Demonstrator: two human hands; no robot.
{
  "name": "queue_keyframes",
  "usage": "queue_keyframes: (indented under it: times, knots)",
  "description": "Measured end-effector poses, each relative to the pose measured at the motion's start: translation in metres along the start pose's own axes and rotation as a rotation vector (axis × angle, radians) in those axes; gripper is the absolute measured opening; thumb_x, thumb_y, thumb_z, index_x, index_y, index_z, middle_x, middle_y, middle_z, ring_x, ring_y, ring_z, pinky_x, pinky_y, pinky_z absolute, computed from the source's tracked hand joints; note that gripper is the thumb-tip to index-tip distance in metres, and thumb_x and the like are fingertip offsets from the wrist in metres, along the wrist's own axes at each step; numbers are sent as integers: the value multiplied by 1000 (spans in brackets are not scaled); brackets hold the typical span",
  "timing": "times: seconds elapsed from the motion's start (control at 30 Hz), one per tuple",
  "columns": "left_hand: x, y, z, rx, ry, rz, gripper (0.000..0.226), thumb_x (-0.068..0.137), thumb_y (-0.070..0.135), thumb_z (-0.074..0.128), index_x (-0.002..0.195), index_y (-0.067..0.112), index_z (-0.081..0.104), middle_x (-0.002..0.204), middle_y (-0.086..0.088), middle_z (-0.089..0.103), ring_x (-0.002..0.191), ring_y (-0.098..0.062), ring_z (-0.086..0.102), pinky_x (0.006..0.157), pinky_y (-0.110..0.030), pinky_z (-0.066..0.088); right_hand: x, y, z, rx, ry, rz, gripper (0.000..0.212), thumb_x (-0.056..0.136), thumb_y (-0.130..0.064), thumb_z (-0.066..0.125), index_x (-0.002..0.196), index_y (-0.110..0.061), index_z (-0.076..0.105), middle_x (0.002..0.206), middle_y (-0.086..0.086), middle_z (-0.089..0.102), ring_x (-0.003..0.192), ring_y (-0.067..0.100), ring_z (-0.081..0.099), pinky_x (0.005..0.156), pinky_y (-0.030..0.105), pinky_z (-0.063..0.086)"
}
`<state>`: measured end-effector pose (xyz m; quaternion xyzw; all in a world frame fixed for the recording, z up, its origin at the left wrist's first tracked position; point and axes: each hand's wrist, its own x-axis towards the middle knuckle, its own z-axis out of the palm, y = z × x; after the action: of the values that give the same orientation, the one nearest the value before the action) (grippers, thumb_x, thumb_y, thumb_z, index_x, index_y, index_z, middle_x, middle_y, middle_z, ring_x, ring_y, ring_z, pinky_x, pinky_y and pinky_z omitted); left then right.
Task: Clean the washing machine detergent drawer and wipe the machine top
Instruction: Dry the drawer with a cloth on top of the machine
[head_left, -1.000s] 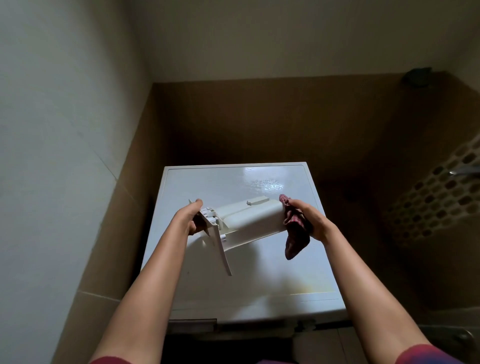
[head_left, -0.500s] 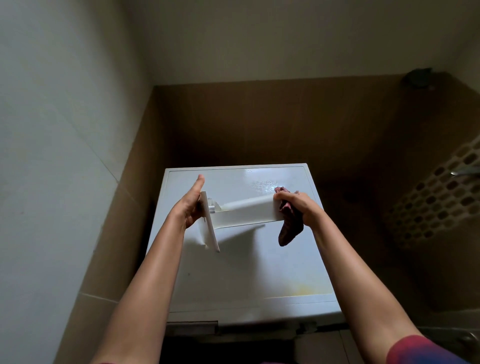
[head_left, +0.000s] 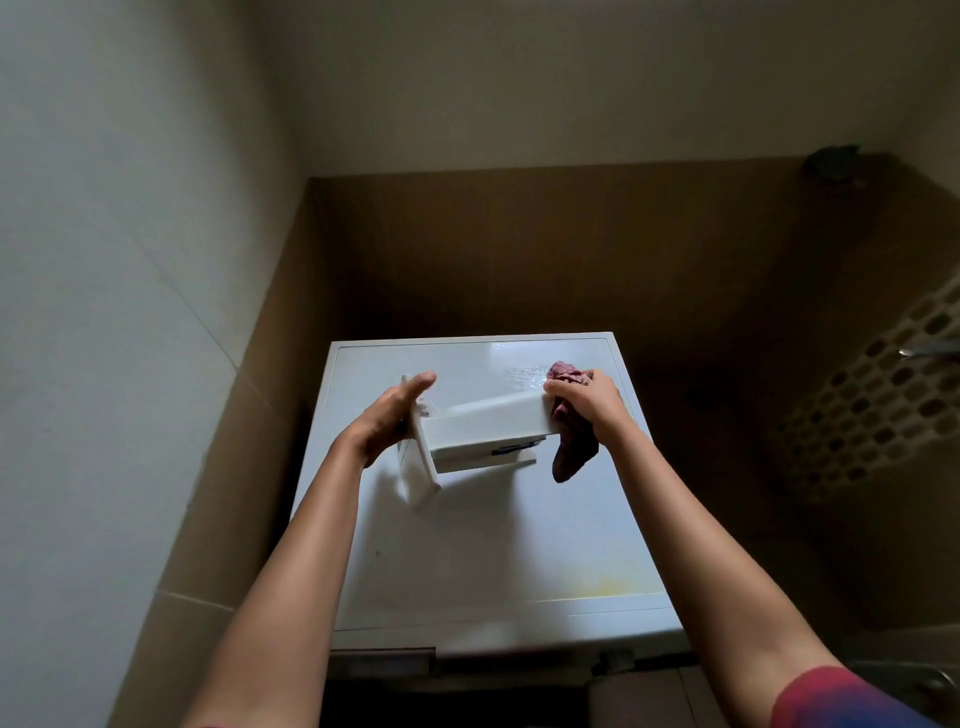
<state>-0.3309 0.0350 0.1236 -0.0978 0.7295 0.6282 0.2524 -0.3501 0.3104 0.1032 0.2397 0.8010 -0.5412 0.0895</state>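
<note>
While the left hand (head_left: 387, 418) lies flat with straight fingers against the drawer's front panel, the right hand (head_left: 587, 402) curls round a dark red cloth (head_left: 571, 449) and presses it to the drawer's other end. The drawer (head_left: 488, 426) is held crosswise between the two palms, front panel to the left and tilted, one long white side facing the camera. Part of the cloth bunches above the right knuckles and the rest hangs below the wrist. The drawer sits over the rear half of the machine top (head_left: 467, 545); whether the panel's low corner touches the top I cannot tell. A wet sheen (head_left: 519, 374) shows near the top's back edge and a yellowish stain (head_left: 613, 584) near its front. Pale wall runs down the left, brown tiles stand behind, and a holed basket (head_left: 883, 400) is at the right.
</note>
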Motion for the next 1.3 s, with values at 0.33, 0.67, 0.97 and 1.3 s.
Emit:
queue_keyframes:
  times: [0.33, 0.67, 0.97, 1.3]
  knots:
    - [15, -4, 10, 10, 338, -53, 75, 86, 69, 40, 142, 18, 37, 141, -13, 45, 120, -28, 50, 99, -41, 38, -54, 2, 40, -553, 234, -743, 17, 88, -29, 58, 103, -27, 65, 101, 0, 61, 88, 25, 58, 63, 30, 47]
    - [10, -5, 13, 59, 428, -35, 82, 78, 72, 38, 134, 14, 45, 133, -16, 51, 116, -32, 52, 102, -49, 42, -90, -27, 98, -644, -63, -965, 26, 88, -29, 58, 113, -25, 65, 111, 0, 63, 92, 25, 55, 69, 36, 51]
    - [1, -3, 12, 72, 386, -26, 75, 68, 66, 40, 124, 16, 45, 115, -10, 53, 97, -25, 54, 80, -37, 42, -50, -3, 18, -643, 59, -635, 16, 80, -29, 68, 95, -34, 69, 102, -7, 60, 100, 21, 55, 70, 29, 48]
    - [10, -13, 16, 89, 453, 7, 64, 86, 63, 41, 133, 19, 44, 133, -15, 51, 114, -32, 51, 90, -40, 38, -77, -21, 57, -605, -48, -743, 20, 80, -33, 69, 98, -25, 73, 100, 3, 64, 96, 27, 58, 80, 34, 48]
